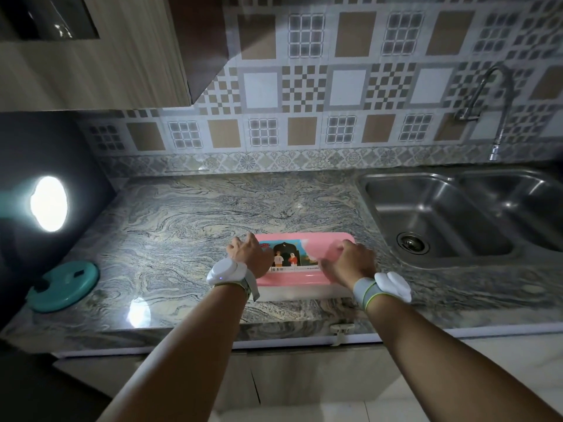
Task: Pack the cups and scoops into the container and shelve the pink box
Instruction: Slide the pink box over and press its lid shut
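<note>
A pink box [304, 277] with a pink lid and a picture label lies on the marble counter [182, 226] near its front edge. The lid is on, so its contents are hidden. My left hand [248, 254] rests on the box's left end, fingers curled over the far corner. My right hand [350, 263] lies on the right part of the lid, fingers spread and bent over it. Both wrists carry white devices on bands. No cups or scoops show.
A teal round lid [64, 284] lies at the counter's left end beside a bright lamp [48, 204]. A steel double sink [441, 220] with a curved tap [496, 111] fills the right. A wooden wall cabinet [91, 56] hangs at upper left. Cupboard doors sit below the counter.
</note>
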A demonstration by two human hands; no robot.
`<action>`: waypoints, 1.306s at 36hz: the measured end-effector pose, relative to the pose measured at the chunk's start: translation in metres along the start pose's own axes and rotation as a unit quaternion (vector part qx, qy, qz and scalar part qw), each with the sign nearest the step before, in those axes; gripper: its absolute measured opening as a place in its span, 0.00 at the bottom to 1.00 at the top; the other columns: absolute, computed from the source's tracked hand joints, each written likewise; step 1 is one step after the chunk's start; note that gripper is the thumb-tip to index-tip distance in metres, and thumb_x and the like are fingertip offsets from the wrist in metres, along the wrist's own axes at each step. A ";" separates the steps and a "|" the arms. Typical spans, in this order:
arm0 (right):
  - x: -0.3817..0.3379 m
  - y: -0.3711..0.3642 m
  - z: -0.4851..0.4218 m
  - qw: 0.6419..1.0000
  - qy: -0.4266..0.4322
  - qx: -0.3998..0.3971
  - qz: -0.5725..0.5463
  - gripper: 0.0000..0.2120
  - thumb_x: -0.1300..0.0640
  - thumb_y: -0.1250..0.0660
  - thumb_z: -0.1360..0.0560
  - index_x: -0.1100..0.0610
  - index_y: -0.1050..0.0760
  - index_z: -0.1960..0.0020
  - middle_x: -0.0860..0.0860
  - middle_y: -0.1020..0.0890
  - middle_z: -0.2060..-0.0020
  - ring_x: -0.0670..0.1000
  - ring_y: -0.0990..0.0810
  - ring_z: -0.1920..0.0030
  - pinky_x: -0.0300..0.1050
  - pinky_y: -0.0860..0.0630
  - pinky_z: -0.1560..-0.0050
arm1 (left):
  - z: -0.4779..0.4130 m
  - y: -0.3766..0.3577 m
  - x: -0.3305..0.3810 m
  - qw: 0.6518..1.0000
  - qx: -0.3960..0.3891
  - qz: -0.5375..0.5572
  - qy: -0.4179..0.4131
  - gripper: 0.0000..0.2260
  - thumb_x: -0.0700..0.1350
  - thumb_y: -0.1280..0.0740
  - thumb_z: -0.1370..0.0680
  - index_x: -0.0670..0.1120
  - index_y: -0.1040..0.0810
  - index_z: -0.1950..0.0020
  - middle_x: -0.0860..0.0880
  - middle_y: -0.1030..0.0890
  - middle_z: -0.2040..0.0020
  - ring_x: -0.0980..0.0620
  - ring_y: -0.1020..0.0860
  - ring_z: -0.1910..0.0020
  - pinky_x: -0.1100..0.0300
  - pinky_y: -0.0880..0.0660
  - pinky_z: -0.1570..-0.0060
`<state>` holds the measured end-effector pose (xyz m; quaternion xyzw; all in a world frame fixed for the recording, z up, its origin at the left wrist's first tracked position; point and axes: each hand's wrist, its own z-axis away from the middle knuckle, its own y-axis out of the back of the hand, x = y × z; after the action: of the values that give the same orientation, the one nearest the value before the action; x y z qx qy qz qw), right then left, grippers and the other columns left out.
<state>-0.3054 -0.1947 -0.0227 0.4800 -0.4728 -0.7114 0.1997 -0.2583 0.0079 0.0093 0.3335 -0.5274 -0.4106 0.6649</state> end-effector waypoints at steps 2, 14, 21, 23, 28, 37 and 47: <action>0.000 0.000 0.000 1.000 0.004 -0.003 0.006 0.26 0.37 0.31 0.34 0.47 0.26 0.40 0.54 0.23 0.41 0.59 0.29 0.38 0.51 0.25 0.41 | 0.000 0.000 -0.001 1.000 0.004 0.001 -0.004 0.19 0.53 0.42 0.22 0.44 0.32 0.35 0.39 0.32 0.36 0.38 0.35 0.34 0.47 0.35 0.35; -0.006 -0.008 0.004 0.999 -0.003 0.006 0.050 0.31 0.40 0.34 0.28 0.52 0.35 0.30 0.60 0.31 0.33 0.63 0.33 0.33 0.55 0.34 0.33 | -0.005 -0.002 -0.015 0.997 0.040 -0.035 -0.048 0.16 0.54 0.40 0.27 0.50 0.29 0.41 0.44 0.29 0.44 0.42 0.31 0.43 0.47 0.29 0.44; -0.028 -0.013 0.011 0.984 0.131 0.049 0.113 0.23 0.48 0.42 0.23 0.51 0.36 0.29 0.56 0.39 0.24 0.60 0.42 0.25 0.63 0.45 0.27 | -0.011 -0.009 -0.021 0.984 0.099 -0.034 -0.147 0.15 0.51 0.42 0.22 0.50 0.30 0.36 0.48 0.31 0.35 0.42 0.30 0.37 0.46 0.29 0.43; -0.037 -0.020 0.010 0.979 0.180 0.035 0.092 0.21 0.51 0.42 0.23 0.50 0.34 0.30 0.54 0.37 0.25 0.59 0.40 0.26 0.62 0.44 0.28 | -0.014 -0.013 -0.025 0.980 0.100 -0.029 -0.172 0.17 0.51 0.43 0.21 0.51 0.31 0.33 0.50 0.32 0.31 0.43 0.31 0.34 0.46 0.30 0.41; -0.058 -0.045 0.006 0.959 0.265 0.026 0.099 0.22 0.53 0.42 0.23 0.50 0.31 0.29 0.50 0.32 0.28 0.56 0.36 0.28 0.62 0.42 0.30 | -0.021 -0.024 -0.035 0.976 0.093 -0.027 -0.197 0.21 0.53 0.48 0.18 0.52 0.37 0.25 0.53 0.36 0.24 0.46 0.37 0.27 0.43 0.35 0.35; -0.075 -0.072 -0.004 0.940 0.309 0.012 0.147 0.25 0.50 0.43 0.23 0.53 0.33 0.27 0.50 0.30 0.30 0.57 0.33 0.31 0.61 0.40 0.35 | -0.036 -0.037 -0.047 0.977 0.105 -0.011 -0.186 0.25 0.56 0.52 0.21 0.51 0.33 0.26 0.52 0.34 0.25 0.46 0.34 0.28 0.45 0.34 0.34; -0.069 -0.085 -0.006 0.939 0.315 0.067 0.123 0.23 0.50 0.42 0.26 0.53 0.28 0.32 0.51 0.25 0.35 0.57 0.28 0.36 0.61 0.33 0.38 | -0.035 -0.043 -0.052 0.976 0.103 0.023 -0.191 0.26 0.52 0.52 0.24 0.51 0.35 0.26 0.52 0.35 0.25 0.44 0.32 0.31 0.46 0.33 0.35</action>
<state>-0.2538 -0.1065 -0.0621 0.6298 -0.4880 -0.4600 0.3918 -0.2382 0.0366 -0.0582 0.3031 -0.6918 -0.3946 0.5234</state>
